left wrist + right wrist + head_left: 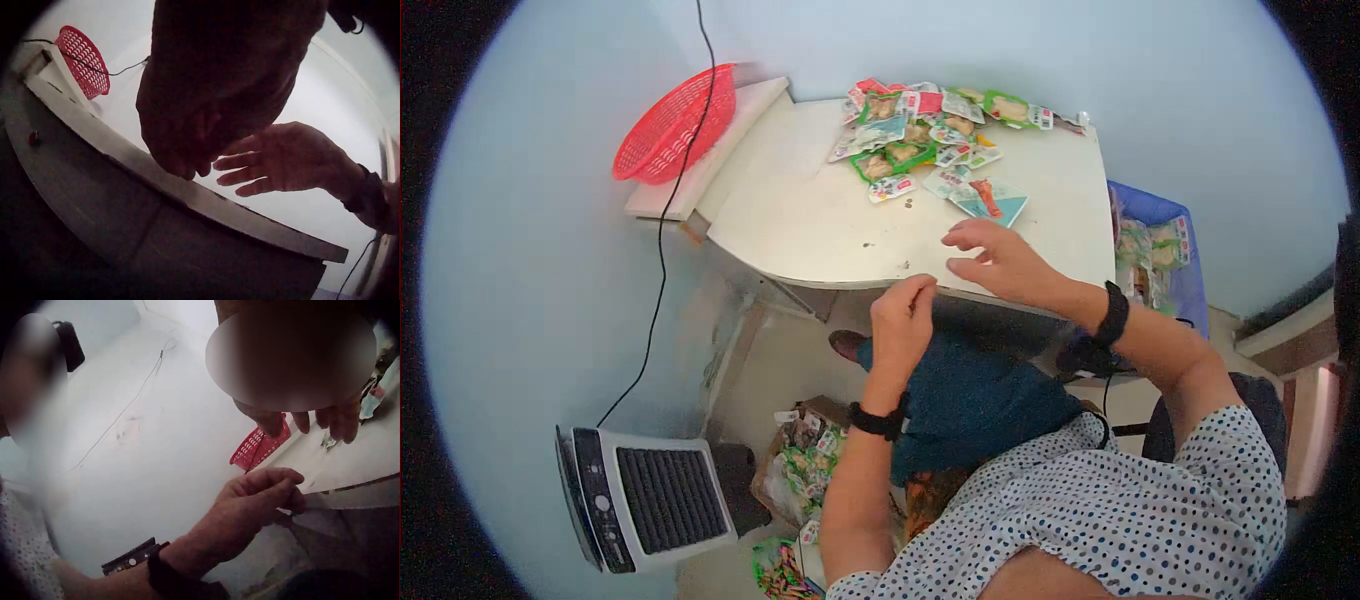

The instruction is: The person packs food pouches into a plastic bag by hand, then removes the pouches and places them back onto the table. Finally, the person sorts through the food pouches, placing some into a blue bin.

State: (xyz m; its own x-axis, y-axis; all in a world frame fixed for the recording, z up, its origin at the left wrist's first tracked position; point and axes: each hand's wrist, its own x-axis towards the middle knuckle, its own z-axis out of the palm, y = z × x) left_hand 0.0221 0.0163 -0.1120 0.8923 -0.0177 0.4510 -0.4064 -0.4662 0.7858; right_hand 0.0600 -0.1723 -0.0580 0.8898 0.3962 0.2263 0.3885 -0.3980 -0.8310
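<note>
Just off the table's front edge, the left hand is raised with its fingers bent and the thumb against them; no object shows in it. In the right wrist view the same left hand has curled fingers. The right hand hovers over the front edge, thumb and fingers apart, holding nothing. Its straight, spread fingers show in the left wrist view, where the right hand is beside the left. Beyond it, a teal and white packet with a reddish picture lies near the packet pile.
A red basket rests on a raised ledge at the table's left. Right of the white table is a blue crate with packets. Below are a box of packets and an air cooler. A black cable hangs along the wall.
</note>
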